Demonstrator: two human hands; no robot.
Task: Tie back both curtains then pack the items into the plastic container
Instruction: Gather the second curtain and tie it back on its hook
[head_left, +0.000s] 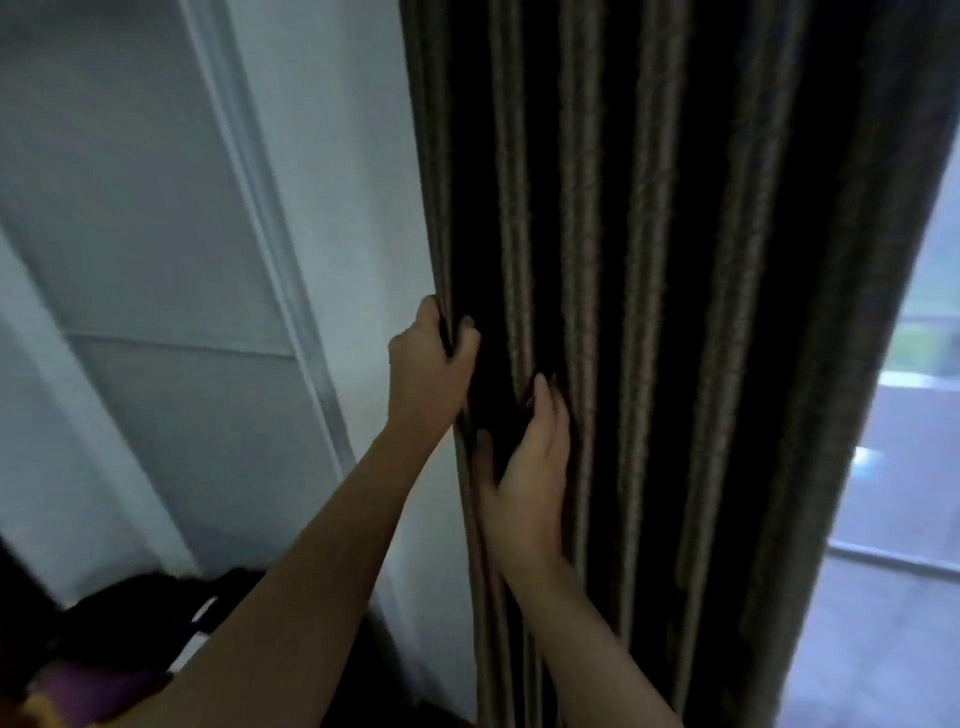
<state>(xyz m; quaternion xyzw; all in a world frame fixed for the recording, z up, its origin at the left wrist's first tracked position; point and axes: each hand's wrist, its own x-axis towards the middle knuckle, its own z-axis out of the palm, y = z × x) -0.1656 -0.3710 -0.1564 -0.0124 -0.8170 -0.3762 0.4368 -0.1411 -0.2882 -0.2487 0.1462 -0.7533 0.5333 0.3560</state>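
Observation:
A dark brown pleated curtain (675, 312) hangs in deep vertical folds and fills the middle and right of the head view. My left hand (428, 364) is closed around the curtain's left edge, thumb in front and fingers behind the fabric. Just below and to the right, my right hand (530, 467) lies flat against the folds with its fingers reaching up into a pleat; whether it grips the cloth is unclear. No tie-back and no plastic container are in view.
A white wall (337, 208) and a pale panelled door or wardrobe (156, 260) stand left of the curtain. A bright window (914, 415) shows past the curtain's right edge. Dark and purple items (119, 649) lie low at the left.

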